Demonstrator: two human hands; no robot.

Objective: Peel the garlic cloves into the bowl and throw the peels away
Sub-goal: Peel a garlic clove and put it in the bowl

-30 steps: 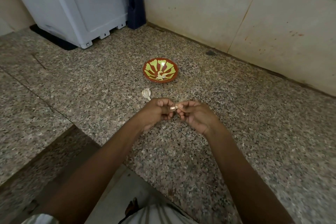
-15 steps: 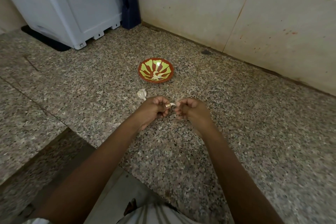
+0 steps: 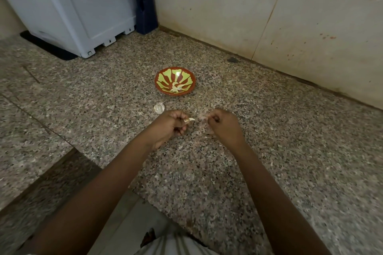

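I am pinching a small pale garlic clove [image 3: 191, 119] in the curled fingertips of my left hand [image 3: 172, 127], its pointed tip sticking out. My right hand [image 3: 224, 128], held just apart from it, is nipping a thin pale scrap of peel [image 3: 202, 117] (too blurred to make out its shape). A white partial garlic bulb [image 3: 159, 107] is lying just beyond my left knuckles. The round red bowl with green leaf pattern [image 3: 160, 87] is sitting farther back, holding peeled cloves. The speckled granite countertop [image 3: 290, 151] is spreading wide to my right, its front edge cutting in under my left forearm. A grey-white plastic appliance [image 3: 78, 12] and a dark blue knife block [image 3: 146, 16] are filling the far left corner, both cut off at the top.
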